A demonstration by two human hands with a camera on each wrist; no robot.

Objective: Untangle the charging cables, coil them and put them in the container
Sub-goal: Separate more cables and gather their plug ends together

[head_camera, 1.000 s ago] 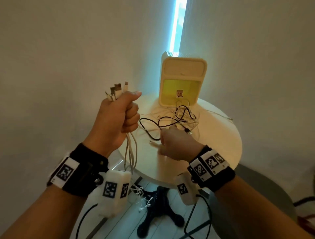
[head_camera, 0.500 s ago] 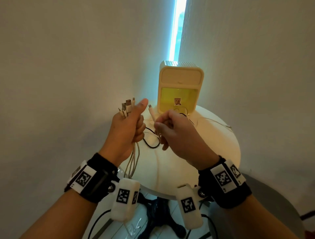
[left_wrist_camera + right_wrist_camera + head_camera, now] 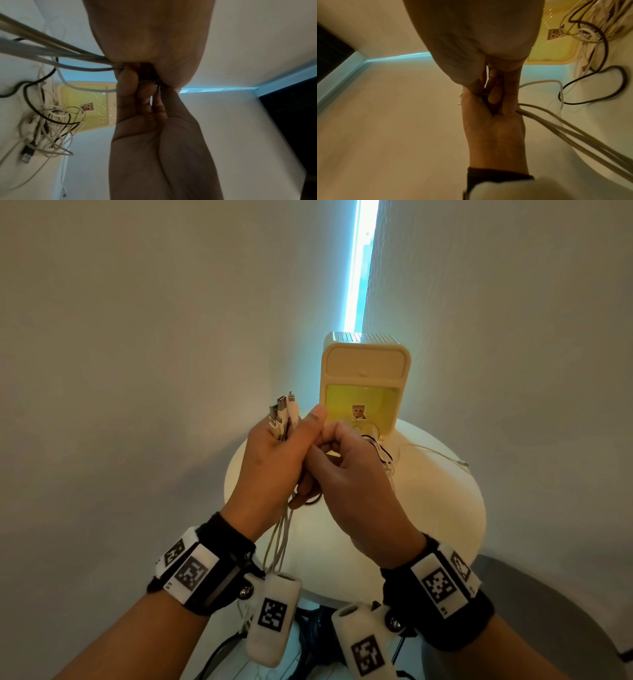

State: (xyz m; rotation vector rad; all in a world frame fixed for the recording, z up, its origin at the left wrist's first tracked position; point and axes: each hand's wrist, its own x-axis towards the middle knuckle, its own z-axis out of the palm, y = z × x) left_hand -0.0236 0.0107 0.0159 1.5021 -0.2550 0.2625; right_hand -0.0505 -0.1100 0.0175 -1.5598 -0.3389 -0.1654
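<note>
My left hand [image 3: 274, 460] grips a bundle of white charging cables [image 3: 279, 539] in a fist, with their plug ends [image 3: 282, 414] sticking up above the thumb. The strands hang down past the table edge. Against that fist is my right hand [image 3: 346, 474], fingers curled, pinching a white cable end into the bundle; the end itself is hidden between the hands. A tangle of white and black cables [image 3: 51, 128] lies on the round white table [image 3: 438, 508] in front of the cream and yellow container [image 3: 364, 381].
The container stands upright at the table's back edge in a wall corner. A loose white cable [image 3: 442, 455] trails off to the right. A black USB plug [image 3: 26, 155] lies at the tangle's near side. The table's black foot [image 3: 308, 635] shows below.
My right hand picked a white cable end out of the tangle, lifted it and brought it to my left fist. The left hand dropped slightly and moved toward the container.
</note>
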